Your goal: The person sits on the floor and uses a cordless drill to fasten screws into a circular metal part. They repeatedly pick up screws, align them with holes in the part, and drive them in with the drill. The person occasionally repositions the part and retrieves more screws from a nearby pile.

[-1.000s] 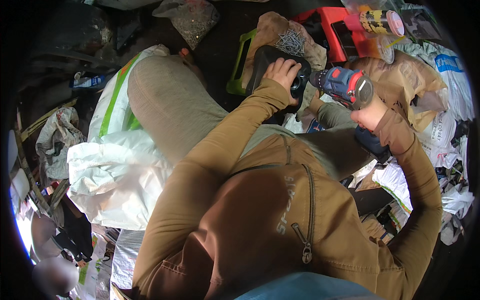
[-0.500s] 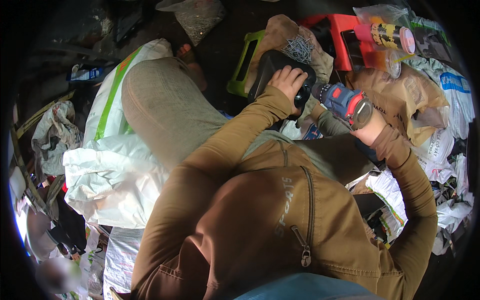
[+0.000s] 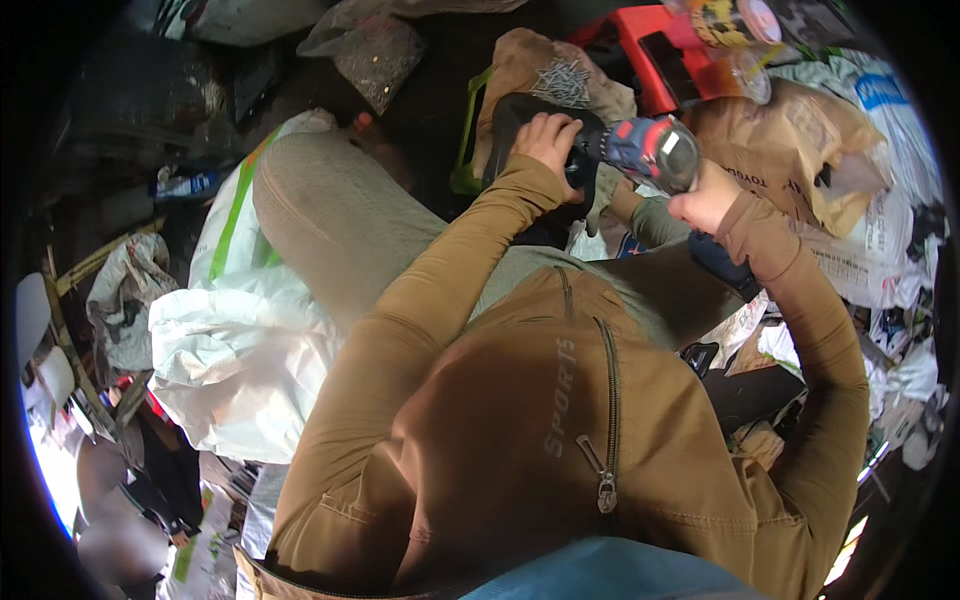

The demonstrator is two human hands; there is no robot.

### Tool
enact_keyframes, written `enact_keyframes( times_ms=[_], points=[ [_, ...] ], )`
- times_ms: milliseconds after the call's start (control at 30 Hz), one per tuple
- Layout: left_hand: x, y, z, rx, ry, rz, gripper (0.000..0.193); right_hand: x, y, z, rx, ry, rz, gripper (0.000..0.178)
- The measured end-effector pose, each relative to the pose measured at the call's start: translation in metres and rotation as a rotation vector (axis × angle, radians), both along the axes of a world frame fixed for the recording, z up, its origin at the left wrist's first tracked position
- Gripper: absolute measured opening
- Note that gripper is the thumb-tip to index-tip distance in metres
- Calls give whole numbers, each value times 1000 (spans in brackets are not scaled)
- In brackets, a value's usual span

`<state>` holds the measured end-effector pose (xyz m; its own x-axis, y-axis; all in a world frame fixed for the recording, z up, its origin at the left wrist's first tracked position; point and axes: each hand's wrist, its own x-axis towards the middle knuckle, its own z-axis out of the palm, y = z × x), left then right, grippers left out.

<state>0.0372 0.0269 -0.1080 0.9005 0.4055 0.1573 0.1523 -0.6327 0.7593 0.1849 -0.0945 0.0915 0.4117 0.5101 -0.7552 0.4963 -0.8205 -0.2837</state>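
Observation:
My left hand (image 3: pixel 546 146) presses down on a black moulded plastic piece (image 3: pixel 506 122), its fingers curled over the piece's right side. In my right hand (image 3: pixel 708 202) is a blue and red cordless drill (image 3: pixel 640 152). Its chuck points left at the black piece, close by my left fingers. The bit and the exact spot it meets are hidden. Beneath the drill's handle, the dark battery base (image 3: pixel 718 262) shows by my right wrist. Just beyond the black piece, a pile of loose screws (image 3: pixel 562 84) lies on brown cloth-like material (image 3: pixel 516 62).
A bright green frame (image 3: pixel 468 178) stands left of the black piece. Far right is a red stool (image 3: pixel 640 45) with a dark phone (image 3: pixel 664 62) and drink cups. A brown paper bag (image 3: pixel 790 135) sits at right, a white sack (image 3: pixel 240 370) at left. Another person (image 3: pixel 120 545) appears lower left.
The whole view has shifted a little. The drill's rear has swung away from me, so it lies more level, its chuck still at the black piece. My left hand keeps its hold.

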Motion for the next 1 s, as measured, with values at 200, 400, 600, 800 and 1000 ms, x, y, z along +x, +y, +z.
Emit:
enact_keyframes(
  times_ms=[200, 400, 600, 800, 1000],
  points=[
    [-5, 1, -1, 10, -66, -16, 113, -33, -70, 69, 277, 153, -331, 46],
    [-25, 16, -28, -419, -121, -62, 142, -94, -180, 34, 467, -195, 312, 49],
    [-22, 22, -58, -19, 241, -38, 119, -115, -215, -7, 244, 380, -89, 48],
    [-11, 18, -64, 215, 262, -53, 87, -25, -128, -8, 650, 118, 215, 59],
    [-11, 17, -67, 241, 218, -59, 81, -33, 1, -151, 798, -300, 289, 121]
  ],
)
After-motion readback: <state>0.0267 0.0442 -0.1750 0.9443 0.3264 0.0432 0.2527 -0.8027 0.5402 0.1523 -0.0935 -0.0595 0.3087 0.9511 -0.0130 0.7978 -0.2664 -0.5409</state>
